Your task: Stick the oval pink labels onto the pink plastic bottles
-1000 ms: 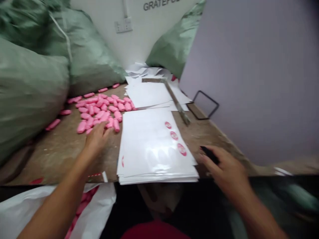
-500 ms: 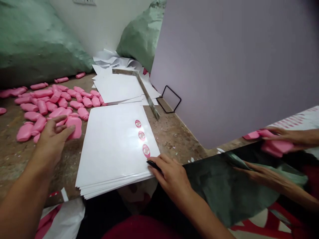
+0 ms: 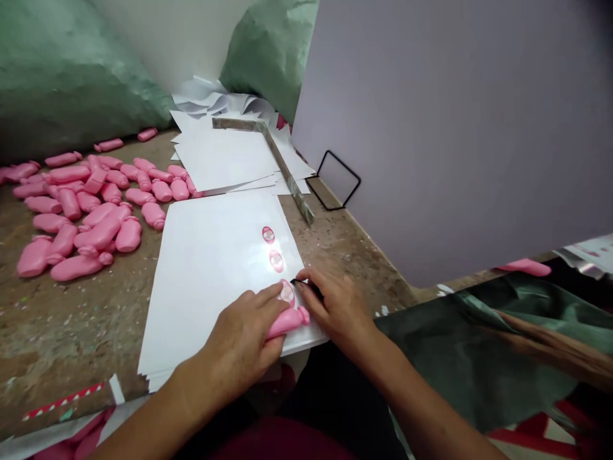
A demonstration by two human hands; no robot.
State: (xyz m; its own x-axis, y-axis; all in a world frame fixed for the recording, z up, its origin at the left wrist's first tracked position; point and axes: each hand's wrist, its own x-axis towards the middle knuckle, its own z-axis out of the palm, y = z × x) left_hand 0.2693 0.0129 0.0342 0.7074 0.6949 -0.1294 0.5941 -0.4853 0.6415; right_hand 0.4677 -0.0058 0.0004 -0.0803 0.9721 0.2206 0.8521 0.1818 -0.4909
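Note:
A small pink plastic bottle [image 3: 283, 324] lies on its side in my left hand [image 3: 242, 329], over the near right corner of the white sticker sheets [image 3: 205, 268]. My left fingertips reach the edge of the nearest oval sticker [image 3: 287, 292]. My right hand [image 3: 338, 303] pinches a thin black pointed tool [image 3: 306, 284], its tip by that sticker's upper right edge. I cannot tell what kind of tool it is. Two more pink and white oval stickers [image 3: 269, 235] run in a line up the top sheet.
Many pink bottles [image 3: 100, 231] lie heaped on the worn table [image 3: 96, 306] at left. Behind the stack are loose papers [image 3: 230, 156] and a metal angle strip [image 3: 287, 172]. A black wire frame [image 3: 342, 182] stands by the grey panel [image 3: 431, 128]. A co-worker's blurred arm [image 3: 550, 342] shows at right.
My left hand has come right from the heap to the sheet's corner with a pink bottle. My right hand has moved slightly up and right to the nearest sticker. The co-worker's hands have shifted.

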